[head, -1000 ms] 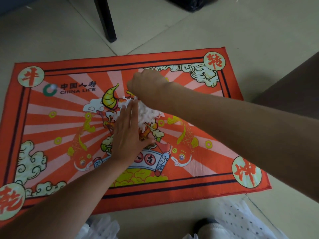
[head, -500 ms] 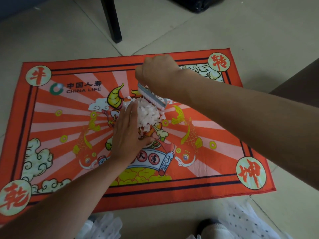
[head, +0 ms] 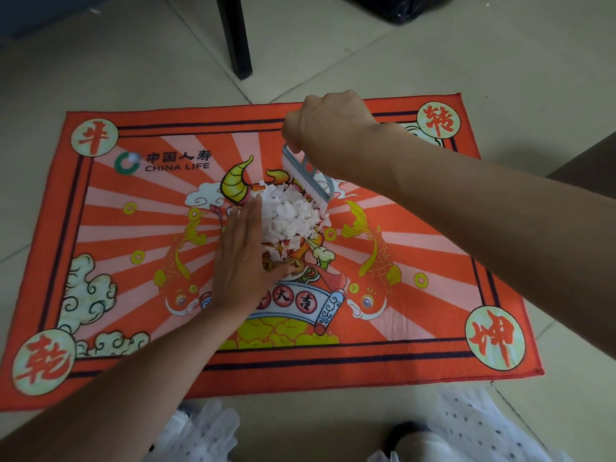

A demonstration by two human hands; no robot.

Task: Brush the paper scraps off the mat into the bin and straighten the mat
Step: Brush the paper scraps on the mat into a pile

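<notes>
A: Since a second ago the right hand [head: 328, 126] has lifted off the heap, so the brush [head: 306, 176] now shows beneath it, tilted, its bristles at the far edge of the pile. The view has shifted slightly too. The left hand hasn't budged.

B: Why is the left hand [head: 245, 258] lying like that?

A: It's flat and open, fingers straight and together, its edge pressed against the near-left side of the paper scraps [head: 286, 216]. I'd say it's acting as a wall, so the brush has something to push the scraps against instead of scattering them.

B: And the right?

A: Curled tight round the brush, gripping it from above with the knuckles up. That grip would let the person drag the bristles towards themselves.

B: Where are the scraps, exactly?

A: Heaped in one white mound near the middle of the mat [head: 100, 201], between the brush and the left palm, with a few loose bits trailing on the near side by the thumb.

B: So they're gathered, not yet binned?

A: That's my reading. The only likely bin is something lined with a black bag [head: 400, 8] at the top edge of the view, well apart from the mat on the tiled floor [head: 483, 61]. The heap has to travel there somehow.

B: The mat itself?

A: It lies flat but a little askew to the tile lines, so the straightening is not yet done.
</notes>
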